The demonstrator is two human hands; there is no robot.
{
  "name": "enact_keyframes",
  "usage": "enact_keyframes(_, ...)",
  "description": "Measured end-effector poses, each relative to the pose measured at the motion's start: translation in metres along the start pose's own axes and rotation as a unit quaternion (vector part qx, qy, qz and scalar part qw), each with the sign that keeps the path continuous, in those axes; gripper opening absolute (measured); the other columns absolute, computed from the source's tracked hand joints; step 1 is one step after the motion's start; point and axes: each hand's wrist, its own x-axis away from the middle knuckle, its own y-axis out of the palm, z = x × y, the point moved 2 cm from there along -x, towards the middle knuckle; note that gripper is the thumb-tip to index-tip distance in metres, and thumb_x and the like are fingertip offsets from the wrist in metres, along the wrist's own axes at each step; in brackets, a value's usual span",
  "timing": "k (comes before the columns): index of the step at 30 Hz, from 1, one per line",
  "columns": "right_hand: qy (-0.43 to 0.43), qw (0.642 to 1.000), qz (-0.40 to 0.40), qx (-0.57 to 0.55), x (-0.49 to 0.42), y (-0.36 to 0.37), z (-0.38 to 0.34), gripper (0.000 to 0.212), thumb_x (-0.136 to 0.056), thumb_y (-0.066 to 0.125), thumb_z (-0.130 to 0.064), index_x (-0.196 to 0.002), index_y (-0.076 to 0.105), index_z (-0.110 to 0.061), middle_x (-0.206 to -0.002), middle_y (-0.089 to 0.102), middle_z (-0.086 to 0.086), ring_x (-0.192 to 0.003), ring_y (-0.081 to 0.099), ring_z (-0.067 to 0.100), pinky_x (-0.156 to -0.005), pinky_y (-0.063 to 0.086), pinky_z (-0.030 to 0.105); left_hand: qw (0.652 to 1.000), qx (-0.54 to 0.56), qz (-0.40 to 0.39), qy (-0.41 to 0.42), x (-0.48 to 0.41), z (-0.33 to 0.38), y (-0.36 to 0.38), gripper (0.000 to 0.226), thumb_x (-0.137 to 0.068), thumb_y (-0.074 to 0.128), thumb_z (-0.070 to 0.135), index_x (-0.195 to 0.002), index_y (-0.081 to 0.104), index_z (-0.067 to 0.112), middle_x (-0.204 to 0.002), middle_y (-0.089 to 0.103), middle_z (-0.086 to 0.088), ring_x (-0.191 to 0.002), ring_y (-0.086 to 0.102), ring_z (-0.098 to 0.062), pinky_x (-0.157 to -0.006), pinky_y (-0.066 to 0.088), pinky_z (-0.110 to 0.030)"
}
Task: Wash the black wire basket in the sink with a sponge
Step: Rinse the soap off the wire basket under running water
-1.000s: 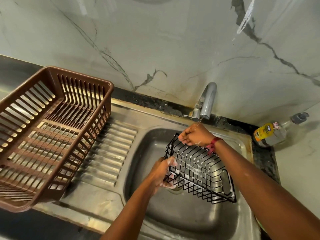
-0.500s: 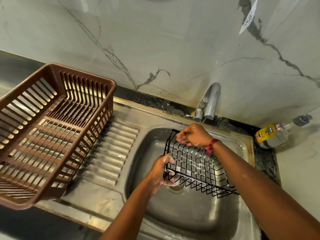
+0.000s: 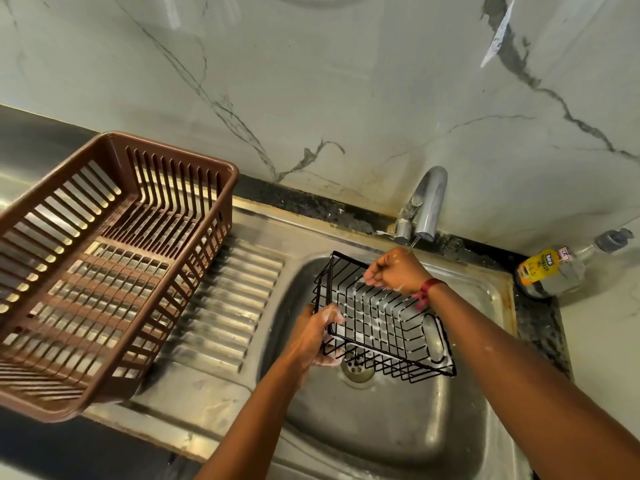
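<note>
Wire basket is over the sink, tipped on a slant just above the drain, open side up, with flecks of foam along its wires. My left hand has its fingers curled round the near left corner, soapy, thumb on top. My right hand is bunched in a fist at the far rim, fingers curled down onto the top wire. If there's a sponge tucked in there, I can't tell. A thin trickle from the tap falls on that hand.

On handling, I'd judge this basket light and stiff, so it won't flex under a scrub. Thin coated wire under suds will be slippery and will want to twist. The best hold looks like the thicker rim frame at a corner, where fingers can hook through the gaps.

For writing, the bottle lying by the sink's right corner has a yellow label with dark lettering. Possibly a dishwash gel, but it's too small to read for sure. A brown plastic basket sits on the drainboard to the left.
</note>
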Motion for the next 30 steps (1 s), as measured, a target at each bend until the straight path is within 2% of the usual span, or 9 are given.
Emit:
enact_keyframes(2, 0.02, 0.999, -0.029, 0.002, 0.0, 0.003, 0.0, 0.014, -0.082, 0.064, 0.006, -0.08, 0.072, -0.006, -0.093, 0.073, 0.009, -0.085, 0.069, 0.014, -0.082, 0.056, 0.028, 1.0, 0.003, -0.004, 0.001, 0.003, 0.0, 0.0, 0.069, -0.059, 0.063, 0.037, -0.123, 0.051, 0.013, -0.119, 0.058, -0.012, -0.105, 0.063, -0.032, -0.078, 0.062, -0.048)
enact_keyframes(6, 0.012, 1.0, -0.026, -0.001, 0.003, 0.004, -0.001, 0.02, -0.084, 0.056, 0.012, -0.084, 0.071, -0.001, -0.093, 0.072, 0.007, -0.078, 0.068, 0.006, -0.064, 0.052, 0.013, 1.0, 0.019, -0.007, 0.01, 0.006, 0.0, 0.002, 0.074, -0.045, 0.067, 0.049, -0.111, 0.057, 0.016, -0.131, 0.056, -0.016, -0.113, 0.061, -0.038, -0.067, 0.061, -0.041)
enact_keyframes(10, 0.038, 0.998, -0.025, 0.033, 0.002, 0.001, 0.012, 0.023, -0.083, 0.06, 0.0, -0.066, 0.069, -0.013, -0.088, 0.074, 0.007, -0.086, 0.069, 0.013, -0.083, 0.054, 0.029, 1.0, 0.031, -0.008, 0.001, 0.009, 0.005, 0.001, 0.085, -0.039, 0.066, 0.051, -0.115, 0.056, 0.014, -0.125, 0.058, -0.023, -0.102, 0.064, -0.037, -0.066, 0.061, -0.039)
enact_keyframes(13, 0.015, 1.0, -0.016, 0.022, 0.002, -0.003, 0.007, 0.014, -0.084, 0.06, 0.008, -0.087, 0.071, 0.0, -0.093, 0.072, 0.009, -0.077, 0.069, 0.007, -0.068, 0.054, 0.018, 1.0, 0.018, -0.012, 0.003, 0.01, 0.008, 0.0, 0.088, -0.039, 0.065, 0.052, -0.117, 0.054, 0.013, -0.122, 0.059, -0.023, -0.098, 0.066, -0.035, -0.071, 0.061, -0.043)
enact_keyframes(15, 0.001, 1.0, -0.005, 0.003, 0.002, -0.006, 0.005, 0.018, -0.085, 0.06, 0.009, -0.082, 0.07, -0.005, -0.089, 0.071, 0.008, -0.074, 0.07, 0.007, -0.063, 0.055, 0.018, 1.0, 0.015, -0.009, 0.006, 0.01, 0.01, -0.001, 0.092, -0.04, 0.065, 0.052, -0.121, 0.053, 0.011, -0.115, 0.061, -0.022, -0.092, 0.066, -0.031, -0.07, 0.06, -0.042)
enact_keyframes(18, 0.022, 0.999, -0.018, 0.024, -0.001, -0.004, 0.012, 0.024, -0.083, 0.065, 0.001, -0.073, 0.07, -0.02, -0.088, 0.073, 0.0, -0.078, 0.067, 0.007, -0.083, 0.056, 0.032, 1.0, 0.012, -0.004, 0.006, 0.013, 0.012, -0.002, 0.088, -0.049, 0.069, 0.046, -0.127, 0.052, 0.01, -0.108, 0.063, -0.023, -0.082, 0.066, -0.023, -0.071, 0.06, -0.041)
enact_keyframes(22, -0.007, 1.0, -0.001, 0.023, -0.001, -0.002, 0.005, 0.014, -0.083, 0.06, 0.008, -0.086, 0.071, 0.0, -0.09, 0.073, 0.005, -0.07, 0.067, -0.003, -0.064, 0.054, 0.015, 0.999, -0.017, 0.02, 0.021, 0.016, 0.014, -0.002, 0.085, -0.059, 0.066, 0.042, -0.137, 0.046, 0.015, -0.115, 0.055, -0.005, -0.101, 0.06, -0.023, -0.073, 0.062, -0.043)
enact_keyframes(27, 0.023, 0.999, -0.007, 0.042, -0.003, 0.001, 0.012, 0.027, -0.081, 0.058, 0.005, -0.066, 0.07, -0.014, -0.094, 0.074, 0.004, -0.086, 0.068, 0.008, -0.083, 0.054, 0.029, 0.995, -0.072, 0.055, 0.03, 0.023, 0.02, -0.001, 0.109, -0.042, 0.069, 0.054, -0.141, 0.039, 0.02, -0.142, 0.049, -0.017, -0.111, 0.061, -0.031, -0.063, 0.06, -0.036)
enact_keyframes(30, -0.011, 0.999, -0.011, 0.051, -0.002, 0.004, 0.01, 0.025, -0.083, 0.057, 0.01, -0.072, 0.07, -0.006, -0.085, 0.073, 0.004, -0.077, 0.069, 0.003, -0.065, 0.054, 0.018, 0.994, -0.075, 0.067, 0.03, 0.024, 0.022, -0.001, 0.112, -0.036, 0.068, 0.054, -0.139, 0.04, 0.02, -0.142, 0.05, -0.019, -0.112, 0.061, -0.033, -0.062, 0.059, -0.036)
